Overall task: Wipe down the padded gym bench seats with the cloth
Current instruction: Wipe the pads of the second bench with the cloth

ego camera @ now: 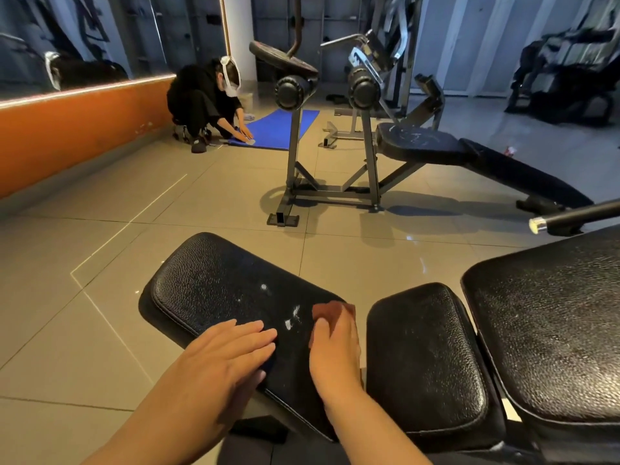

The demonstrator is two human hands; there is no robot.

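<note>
Residue (pixel 291 319) streaks the black seat pad (pixel 208 283) just left of the reddish cloth (pixel 330 307). The cloth sits near the pad's right edge under the right hand (pixel 335 347), whose fingers curl over it. The left hand (pixel 228 350) lies flat on the pad, fingers straight and together. The pad's long axis runs away and leftward, so the next wipe probably sweeps left.

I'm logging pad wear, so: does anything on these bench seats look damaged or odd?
Yes. The near seat pad has white flecks between the left hand and the right hand, which holds the cloth. The far bench seat has white scratch-like marks too. Wear or residue: cannot tell.
</note>
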